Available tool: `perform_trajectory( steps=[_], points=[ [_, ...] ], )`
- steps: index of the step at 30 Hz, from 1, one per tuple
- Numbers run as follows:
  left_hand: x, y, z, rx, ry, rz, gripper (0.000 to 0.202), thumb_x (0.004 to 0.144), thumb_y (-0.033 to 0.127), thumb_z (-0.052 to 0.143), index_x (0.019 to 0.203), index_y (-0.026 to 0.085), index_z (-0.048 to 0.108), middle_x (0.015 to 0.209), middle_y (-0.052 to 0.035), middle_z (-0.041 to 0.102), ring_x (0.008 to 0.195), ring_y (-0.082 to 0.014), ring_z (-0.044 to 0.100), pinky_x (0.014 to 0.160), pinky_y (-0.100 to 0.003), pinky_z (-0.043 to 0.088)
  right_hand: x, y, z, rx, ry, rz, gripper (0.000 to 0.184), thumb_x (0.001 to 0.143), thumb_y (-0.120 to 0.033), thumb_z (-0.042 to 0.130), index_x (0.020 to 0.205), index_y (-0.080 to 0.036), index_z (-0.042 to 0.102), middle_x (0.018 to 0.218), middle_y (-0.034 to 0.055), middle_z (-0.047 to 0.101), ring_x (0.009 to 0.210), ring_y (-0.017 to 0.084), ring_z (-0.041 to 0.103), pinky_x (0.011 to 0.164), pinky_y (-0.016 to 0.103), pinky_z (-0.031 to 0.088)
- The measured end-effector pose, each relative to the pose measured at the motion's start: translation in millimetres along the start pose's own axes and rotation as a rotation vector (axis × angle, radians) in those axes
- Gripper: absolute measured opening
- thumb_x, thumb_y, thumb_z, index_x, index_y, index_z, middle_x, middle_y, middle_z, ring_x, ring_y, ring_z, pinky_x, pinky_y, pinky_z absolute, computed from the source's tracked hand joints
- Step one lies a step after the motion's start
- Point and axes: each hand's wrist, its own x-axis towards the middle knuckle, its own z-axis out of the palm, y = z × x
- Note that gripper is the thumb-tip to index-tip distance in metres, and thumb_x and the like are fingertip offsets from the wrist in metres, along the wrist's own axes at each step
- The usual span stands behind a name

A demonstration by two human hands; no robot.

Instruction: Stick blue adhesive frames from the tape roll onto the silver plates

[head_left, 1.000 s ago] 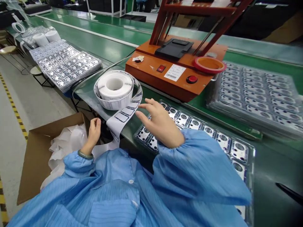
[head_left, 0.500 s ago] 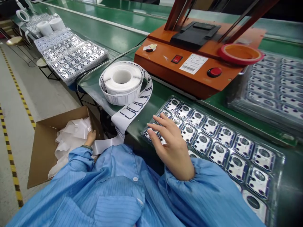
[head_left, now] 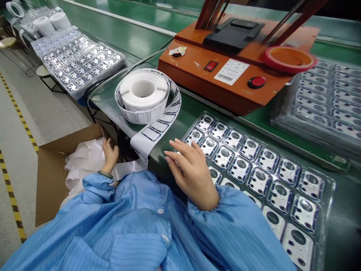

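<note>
A green worktop runs across the view, with an orange machine on it and stacked trays off to the far left. Nearest the person lies a clear plastic tray of metal parts. It looks light and thin, likely to flex, so it is best lifted by its rim, not by the pockets. Beside the machine sits a label roll, and a label strip runs from it over the worktop's edge: soft, easily creased paper, best taken by its edges. Below is a cardboard box of white paper. The right hand is open, fingers lightly spread at the tray's near edge, gripping nothing. The left hand is down by the box, fingers curled — whether they pinch the paper is hard to tell from here.
</note>
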Motion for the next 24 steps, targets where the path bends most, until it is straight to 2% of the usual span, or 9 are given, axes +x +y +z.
perform_trajectory(
  steps=[2,4,7,10,13,16,20,24],
  points=[
    [-11,5,5.1,-0.111,-0.172,0.108,0.046,0.084,0.019,0.061,0.129,0.018,0.051,0.139,-0.0107,0.049,0.126,-0.0252,0.048,0.106,-0.043,0.040,0,-2,1,0.013,-0.003,-0.002,0.011,0.088,-0.013,0.057,0.097,-0.016,0.063,0.114,0.0152,0.068,0.115,0.030,0.061,0.102,0.057,0.040],
    [-24,10,12.2,-0.210,-0.397,0.158,0.047,0.075,0.015,0.064,0.121,0.016,0.058,0.131,-0.0097,0.058,0.124,-0.0255,0.051,0.106,-0.039,0.040,-2,-2,2,0.023,-0.014,-0.009,0.011,0.087,-0.012,0.058,0.097,-0.015,0.063,0.114,0.0151,0.068,0.115,0.030,0.061,0.102,0.057,0.040],
    [-45,15,19.1,-0.310,-0.655,0.197,0.037,0.067,0.021,0.071,0.103,0.012,0.067,0.109,-0.0095,0.069,0.108,-0.0273,0.061,0.100,-0.042,0.045,-4,-3,2,0.032,-0.022,-0.021,0.012,0.087,-0.012,0.058,0.097,-0.016,0.063,0.115,0.0149,0.067,0.116,0.030,0.060,0.102,0.057,0.040],
    [-61,23,12.3,-0.367,-0.797,0.197,0.038,0.066,0.033,0.077,0.095,0.010,0.067,0.098,-0.0109,0.071,0.096,-0.0258,0.065,0.092,-0.041,0.048,-6,-6,2,0.058,0.017,-0.024,0.014,0.087,-0.012,0.057,0.098,-0.016,0.063,0.115,0.0146,0.068,0.115,0.028,0.060,0.102,0.055,0.041],
    [-70,38,-9.6,-0.410,-0.842,0.201,0.043,0.070,0.043,0.075,0.095,0.010,0.065,0.091,-0.0094,0.071,0.086,-0.0211,0.065,0.081,-0.034,0.051,-7,-14,4,0.133,0.073,-0.032,0.020,0.087,-0.011,0.057,0.104,-0.019,0.063,0.113,0.0128,0.068,0.108,0.025,0.063,0.099,0.050,0.044],
    [-75,59,-37.5,-0.435,-0.832,0.226,0.035,0.072,0.043,0.074,0.085,0.011,0.065,0.079,-0.0044,0.067,0.072,-0.0145,0.062,0.070,-0.026,0.049,-6,-24,9,0.212,0.071,-0.057,0.019,0.086,-0.011,0.058,0.103,-0.020,0.064,0.102,0.0094,0.071,0.091,0.020,0.065,0.084,0.040,0.051],
    [-81,83,-65.2,-0.470,-0.818,0.271,0.030,0.076,0.041,0.072,0.087,0.013,0.068,0.080,-0.0042,0.068,0.072,-0.0132,0.061,0.067,-0.024,0.049,-5,-32,13,0.216,0.015,-0.061,0.009,0.087,-0.018,0.062,0.095,-0.018,0.065,0.089,0.0049,0.072,0.080,0.018,0.062,0.072,0.034,0.045],
    [-90,100,-75.4,-0.533,-0.794,0.371,0.023,0.079,0.034,0.071,0.091,0.015,0.070,0.086,-0.0057,0.072,0.074,-0.0146,0.064,0.068,-0.024,0.052,-8,-36,14,0.167,0.037,0.001,0.017,0.083,-0.035,0.069,0.091,-0.019,0.066,0.083,0.0024,0.072,0.080,0.019,0.060,0.076,0.038,0.039]
  ],
)
